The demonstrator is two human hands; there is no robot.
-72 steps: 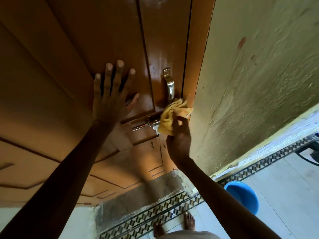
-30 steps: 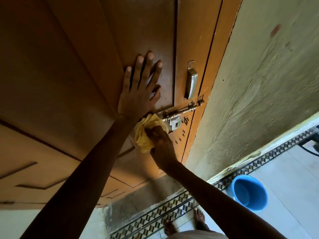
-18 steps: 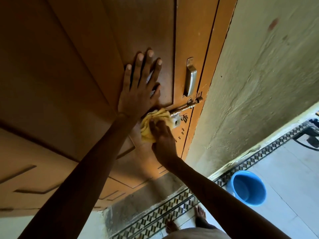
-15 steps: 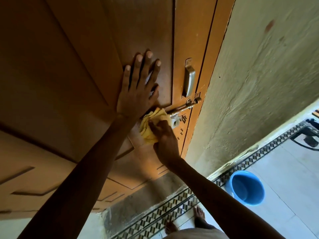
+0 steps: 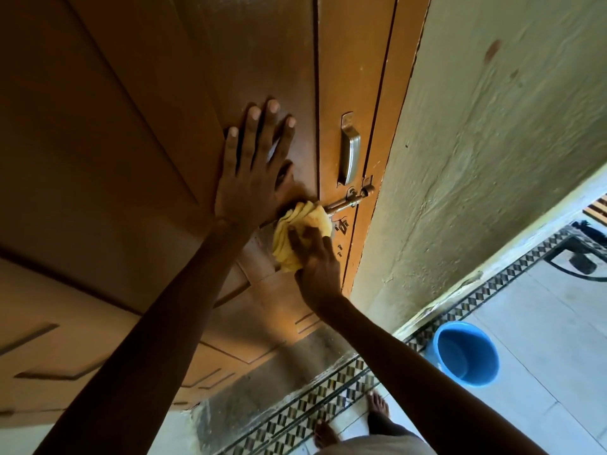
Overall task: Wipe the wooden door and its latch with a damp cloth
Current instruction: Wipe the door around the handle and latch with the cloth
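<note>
The brown wooden door [image 5: 138, 159] fills the left and centre of the head view. A metal sliding latch [image 5: 349, 201] crosses to the door frame, below a metal pull handle [image 5: 348, 152]. My right hand [image 5: 313, 257] grips a crumpled yellow cloth [image 5: 294, 231] and presses it on the left end of the latch. My left hand [image 5: 253, 172] lies flat on the door panel just above the cloth, fingers spread, holding nothing.
A rough green wall [image 5: 492, 142] stands right of the door frame. A blue bucket [image 5: 466, 354] sits on the pale tiled floor at lower right. A patterned tile border [image 5: 328, 399] runs along the threshold. My bare feet [image 5: 377, 405] are at the bottom.
The cloth moved from the latch's right end by the frame to its left end, then crept slightly right again. My left hand stayed flat on the door.
</note>
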